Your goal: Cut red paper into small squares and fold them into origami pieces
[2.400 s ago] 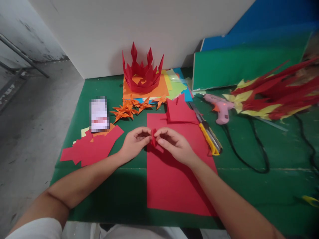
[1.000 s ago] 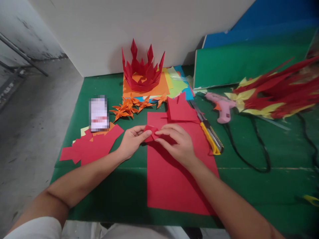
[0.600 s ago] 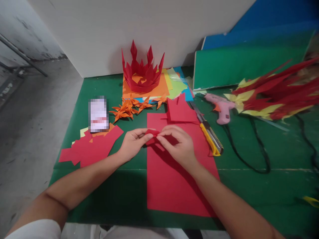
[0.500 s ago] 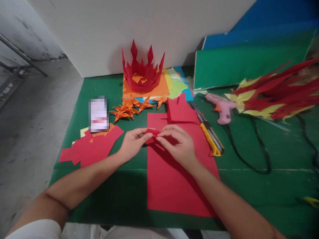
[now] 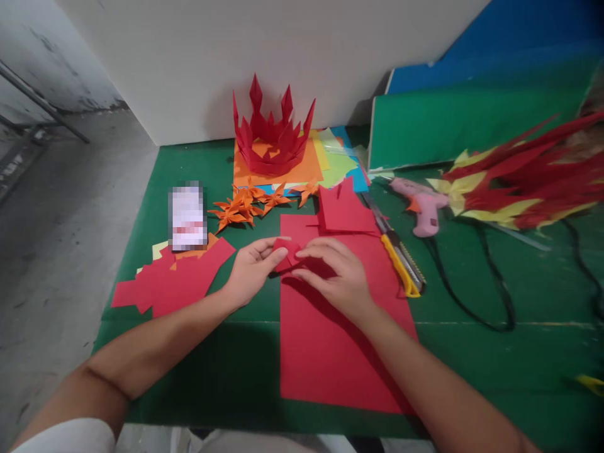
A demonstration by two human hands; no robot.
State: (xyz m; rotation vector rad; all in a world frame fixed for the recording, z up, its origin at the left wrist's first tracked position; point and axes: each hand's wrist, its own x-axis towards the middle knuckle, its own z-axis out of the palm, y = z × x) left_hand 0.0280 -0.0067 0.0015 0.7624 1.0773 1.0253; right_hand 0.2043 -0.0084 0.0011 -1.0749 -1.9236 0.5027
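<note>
My left hand (image 5: 255,269) pinches a small folded piece of red paper (image 5: 287,253) between thumb and fingers, above the left edge of a large red sheet (image 5: 344,346). At the paper's right edge is my right hand (image 5: 337,267), its thumb and index finger parted. Whether its fingertips touch the paper is hard to tell. Beyond the hands, more folded red paper (image 5: 346,211) rests on the top of the sheet. A yellow utility knife (image 5: 399,261) lies along the sheet's right side, beside a metal ruler (image 5: 384,220).
A red paper crown (image 5: 274,151) stands on coloured sheets at the back. Several orange paper flowers (image 5: 240,207) lie before it. Left are a blurred-out phone-like item (image 5: 187,217) and red scraps (image 5: 174,283). Right are a pink glue gun (image 5: 422,204), its cord, and red-yellow paper streamers (image 5: 523,179).
My right thumb and index finger have parted from their pinch on the red paper. The paper now shows a broader face in my left hand, which has barely moved.
</note>
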